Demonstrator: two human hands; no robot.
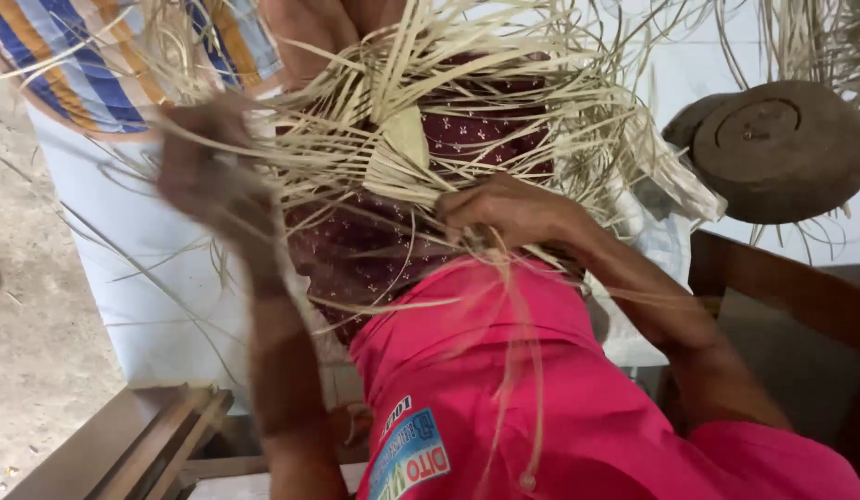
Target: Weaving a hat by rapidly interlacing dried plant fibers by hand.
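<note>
A small woven piece of pale straw strips (399, 153) lies on my lap, with many loose strips fanning out from it in all directions. My right hand (504, 211) presses on the strips just below and right of the woven centre, fingers closed on them. My left hand (203, 171), blurred by motion, is at the left, closed on a bunch of the long loose strips. Under the straw is maroon patterned cloth (374, 250), and my pink shirt (504, 389) fills the lower middle.
A round dark wooden block (782, 148) sits at the upper right. A dark wooden frame (782, 282) runs along the right, wooden planks (143, 444) at the lower left. Striped cloth (87, 65) and a pale sheet (143, 241) lie on the ground at left.
</note>
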